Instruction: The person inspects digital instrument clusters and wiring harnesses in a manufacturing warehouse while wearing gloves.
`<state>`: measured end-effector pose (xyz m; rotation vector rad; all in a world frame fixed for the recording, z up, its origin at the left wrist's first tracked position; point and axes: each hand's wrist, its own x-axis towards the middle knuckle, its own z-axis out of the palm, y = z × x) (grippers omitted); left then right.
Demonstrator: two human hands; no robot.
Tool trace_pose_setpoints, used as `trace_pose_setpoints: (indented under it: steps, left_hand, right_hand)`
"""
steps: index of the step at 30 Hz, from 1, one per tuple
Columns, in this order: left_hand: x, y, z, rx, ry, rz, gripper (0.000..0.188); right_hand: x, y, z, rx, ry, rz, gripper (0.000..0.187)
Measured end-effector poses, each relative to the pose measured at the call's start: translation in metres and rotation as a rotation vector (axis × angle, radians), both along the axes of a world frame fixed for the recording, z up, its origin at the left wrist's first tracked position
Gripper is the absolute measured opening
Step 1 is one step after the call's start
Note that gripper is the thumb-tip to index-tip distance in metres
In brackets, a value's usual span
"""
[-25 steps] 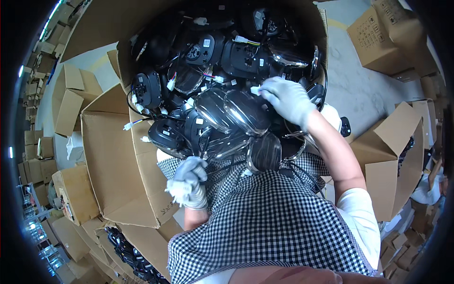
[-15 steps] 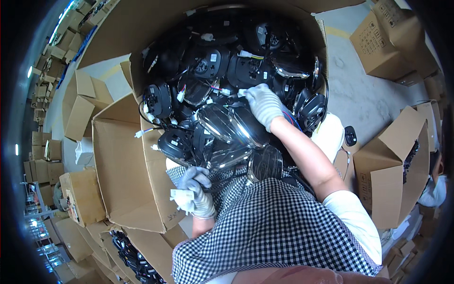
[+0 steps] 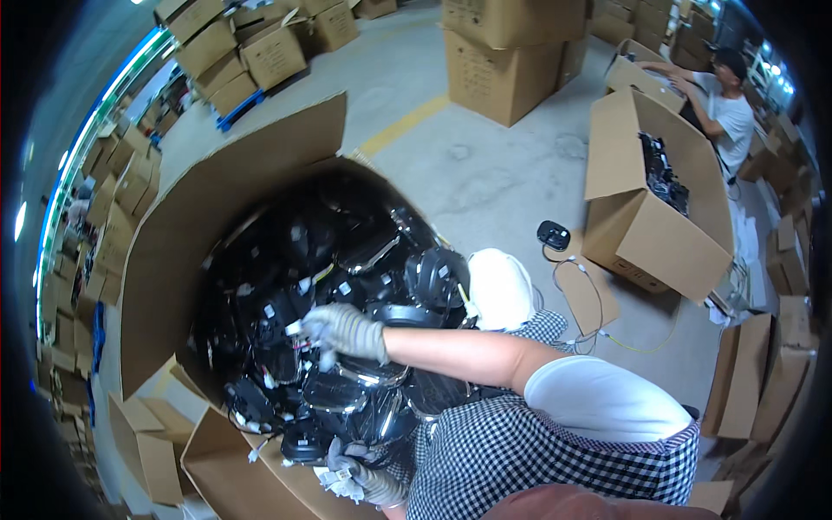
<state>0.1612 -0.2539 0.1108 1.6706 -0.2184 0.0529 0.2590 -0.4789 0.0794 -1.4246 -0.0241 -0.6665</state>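
Observation:
Black car side mirrors (image 3: 334, 393), some with glossy covers, fill a large cardboard box (image 3: 165, 269) in front of me. Thin cables with white plugs trail among them. My right hand (image 3: 347, 334), in a striped grey glove, reaches over the mirrors. Its fingers are closed at a small white piece (image 3: 294, 328), a plug or a label; blur hides which. Low at the box's near edge, my left hand (image 3: 371, 472), also gloved, grips a bundle of white paper labels (image 3: 340, 484).
An open carton (image 3: 646, 204) with black parts stands at the right; a person (image 3: 728, 108) works behind it. One mirror (image 3: 553, 235) lies on the floor beside a cardboard sheet (image 3: 585, 295) and loose cable. Stacked cartons (image 3: 511, 65) stand far off. An open carton (image 3: 230, 464) is at lower left.
The view has swung to the right, bringing the person and the floor into sight. My right arm now reaches leftward across the mirrors. My left hand still has the labels.

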Motion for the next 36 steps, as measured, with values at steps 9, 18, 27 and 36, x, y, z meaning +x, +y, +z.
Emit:
trace_pose_setpoints:
  steps: [9, 18, 27, 36]
  left_hand:
    - [0.018, -0.035, 0.022, -0.092, -0.049, -0.138, 0.076]
    - [0.03, -0.065, 0.004, -0.365, 0.261, -0.087, 0.062]
    - [0.04, -0.074, -0.008, -0.267, 0.192, -0.257, 0.061]
    - [0.047, -0.063, -0.014, -0.141, 0.118, -0.41, 0.06]
  right_hand:
    - [-0.039, 0.077, 0.031, 0.686, 0.246, 0.51, 0.015]
    - [-0.068, 0.097, 0.007, 0.723, 0.3, 0.749, 0.018]
    - [-0.087, 0.039, 0.05, -0.328, 0.474, 0.454, 0.022]
    - [-0.076, 0.026, 0.033, -0.403, 0.44, 0.592, 0.031]
